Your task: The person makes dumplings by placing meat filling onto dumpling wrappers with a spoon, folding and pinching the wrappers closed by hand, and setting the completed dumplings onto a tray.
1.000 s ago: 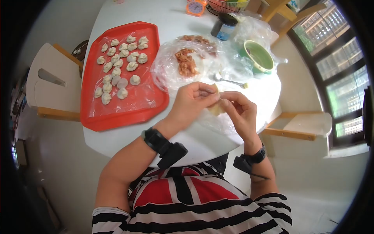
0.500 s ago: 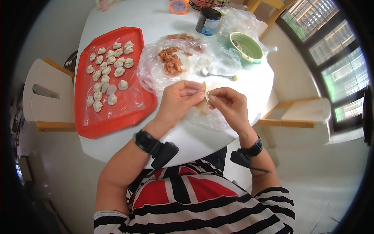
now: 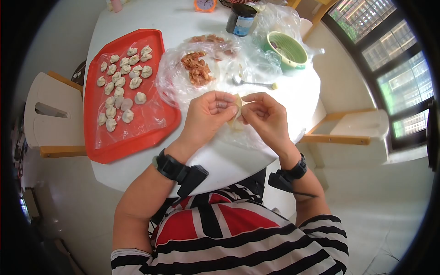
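A pale, thin dumpling wrapper [image 3: 237, 124] hangs upright between my two hands over the front of the table. My left hand [image 3: 208, 114] pinches its left side with thumb and fingers. From the other side, my right hand [image 3: 266, 114] grips its right edge, thumb and fingers curled together. What lies inside the wrapper is hidden by my fingers. Beyond my hands, reddish minced meat filling [image 3: 197, 69] sits on a crumpled clear plastic bag [image 3: 172, 82]. Just right of the filling lies a spoon [image 3: 254, 84].
To the left, a red tray [image 3: 153, 137] lined with plastic carries several folded dumplings [image 3: 135, 83]. A green basket [image 3: 300, 62], a dark jar [image 3: 241, 20] and an orange clock [image 3: 205, 4] stand toward the back. Chairs [image 3: 55, 110] flank the white table [image 3: 211, 165].
My right hand has turned slightly and closed in on the wrapper, its fingers now nearer my left hand. The view has shifted a little; the tray and table items appear otherwise unmoved.
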The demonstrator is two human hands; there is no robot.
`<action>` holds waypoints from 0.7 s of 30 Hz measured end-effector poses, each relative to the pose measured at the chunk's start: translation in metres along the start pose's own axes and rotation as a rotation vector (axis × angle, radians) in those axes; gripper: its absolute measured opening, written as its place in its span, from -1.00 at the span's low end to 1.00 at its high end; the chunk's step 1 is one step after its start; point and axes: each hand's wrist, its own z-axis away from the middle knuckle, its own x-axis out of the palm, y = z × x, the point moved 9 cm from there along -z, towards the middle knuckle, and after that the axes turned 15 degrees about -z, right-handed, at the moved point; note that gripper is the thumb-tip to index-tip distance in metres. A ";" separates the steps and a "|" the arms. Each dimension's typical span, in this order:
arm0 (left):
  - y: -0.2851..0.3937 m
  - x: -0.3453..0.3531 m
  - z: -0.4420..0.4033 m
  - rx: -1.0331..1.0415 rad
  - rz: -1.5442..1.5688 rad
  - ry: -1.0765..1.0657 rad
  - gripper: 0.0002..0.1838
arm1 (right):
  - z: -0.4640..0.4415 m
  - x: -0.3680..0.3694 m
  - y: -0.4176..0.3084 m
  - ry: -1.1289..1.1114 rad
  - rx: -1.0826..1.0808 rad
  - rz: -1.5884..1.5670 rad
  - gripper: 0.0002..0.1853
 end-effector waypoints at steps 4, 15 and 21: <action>0.001 -0.001 0.000 0.006 -0.004 0.013 -0.73 | 0.000 0.000 0.001 -0.003 0.002 0.011 -0.76; 0.006 -0.008 0.000 -0.006 -0.007 0.033 -0.78 | -0.005 -0.011 -0.002 0.065 -0.010 -0.069 -0.74; 0.007 -0.001 0.001 0.024 -0.053 -0.033 -0.75 | -0.008 -0.020 -0.004 0.128 -0.019 -0.102 -0.79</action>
